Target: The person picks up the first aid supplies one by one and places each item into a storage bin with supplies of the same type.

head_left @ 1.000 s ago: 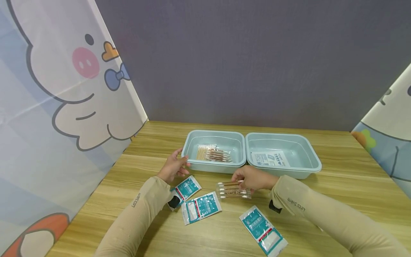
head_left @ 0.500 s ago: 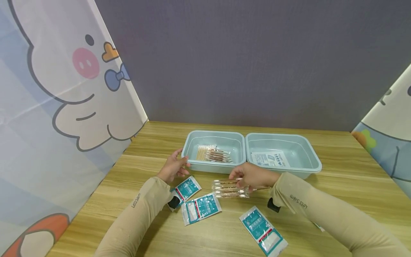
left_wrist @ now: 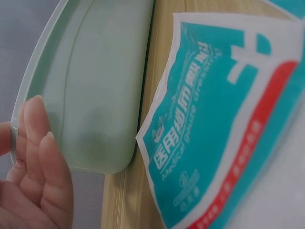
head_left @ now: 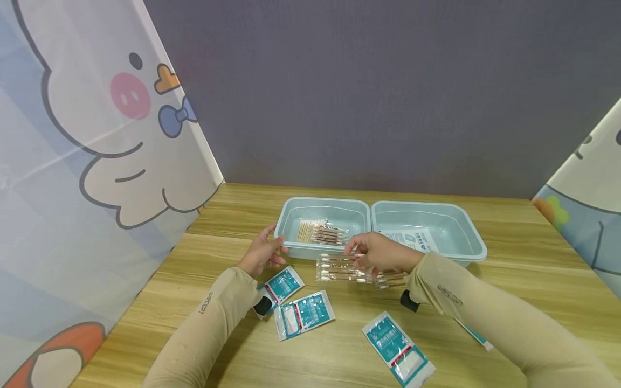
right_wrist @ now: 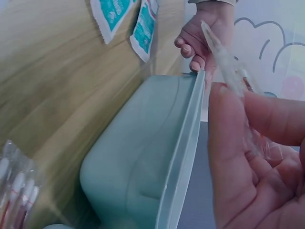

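Note:
My right hand [head_left: 380,252] pinches a clear packet of cotton swabs [head_left: 337,268] between thumb and fingers, in front of the left light-blue plastic basin [head_left: 291,203]. In the right wrist view that swab packet [right_wrist: 228,67] is edge-on, raised to about rim height. My left hand [head_left: 262,252] holds the basin's left front corner; in the left wrist view its fingers [left_wrist: 35,124] lie outside the wall with the thumb over the rim. Inside this basin lie another swab packet [head_left: 330,234] and a bundle of thin wooden-stick swabs [head_left: 305,230].
A second basin [head_left: 466,226] stands to the right, with a white printed packet [head_left: 422,240] in it. Another swab packet [head_left: 390,279] lies under my right wrist. Teal gauze packets lie in front: one by my left wrist [head_left: 283,283], another beside it [head_left: 305,315], one farther right [head_left: 398,347].
My right hand has lifted the swab packet off the table and moved it up and slightly left toward the left basin. Another swab packet now shows beneath. The left hand has stayed put.

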Available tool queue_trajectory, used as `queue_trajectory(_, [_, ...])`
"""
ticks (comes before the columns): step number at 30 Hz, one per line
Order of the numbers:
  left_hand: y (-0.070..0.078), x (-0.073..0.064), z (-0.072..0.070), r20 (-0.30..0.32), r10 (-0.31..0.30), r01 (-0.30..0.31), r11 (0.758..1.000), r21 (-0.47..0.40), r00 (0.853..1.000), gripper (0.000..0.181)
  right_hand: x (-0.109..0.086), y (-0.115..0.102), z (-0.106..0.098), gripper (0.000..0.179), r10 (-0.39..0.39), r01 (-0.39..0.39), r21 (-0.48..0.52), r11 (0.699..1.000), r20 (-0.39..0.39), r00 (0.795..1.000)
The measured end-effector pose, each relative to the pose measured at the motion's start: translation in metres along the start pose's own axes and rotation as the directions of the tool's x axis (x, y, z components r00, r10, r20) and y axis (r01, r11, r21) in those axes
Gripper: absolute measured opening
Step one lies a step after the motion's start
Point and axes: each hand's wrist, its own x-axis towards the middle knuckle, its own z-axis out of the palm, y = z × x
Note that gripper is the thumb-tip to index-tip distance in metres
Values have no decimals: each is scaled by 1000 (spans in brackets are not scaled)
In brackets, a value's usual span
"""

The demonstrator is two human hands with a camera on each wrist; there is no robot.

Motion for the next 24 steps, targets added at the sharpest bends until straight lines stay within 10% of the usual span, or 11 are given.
queue_trajectory(24, [0, 0, -2, 8, -4, 4, 1000, 0, 1000, 57, 29, -12, -16, 19, -1, 8, 75, 997, -91, 996])
